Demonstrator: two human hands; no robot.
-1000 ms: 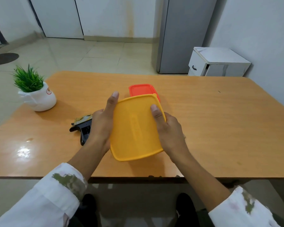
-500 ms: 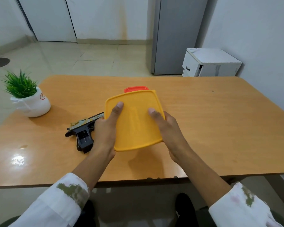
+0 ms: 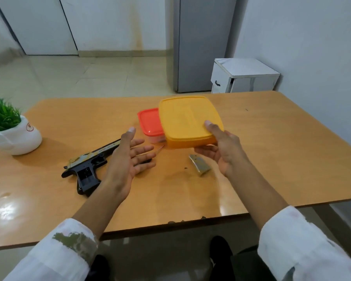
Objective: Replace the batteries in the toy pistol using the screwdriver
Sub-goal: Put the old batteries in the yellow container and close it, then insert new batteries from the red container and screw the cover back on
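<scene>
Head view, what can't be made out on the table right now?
In the head view:
Contents of the yellow box: opaque lid.
Most of the screwdriver: behind the left hand.
Muzzle of the toy pistol: behind that hand.
Part of the plant: cut by the left edge.

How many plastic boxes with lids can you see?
2. The yellow square plastic box is held by the right hand above the wooden table. The smaller red-lidded plastic box sits on the table beside it, partly hidden behind it.

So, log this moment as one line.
left hand: open, empty | right hand: holds yellow lidded plastic box | black toy pistol: on wooden table
</scene>
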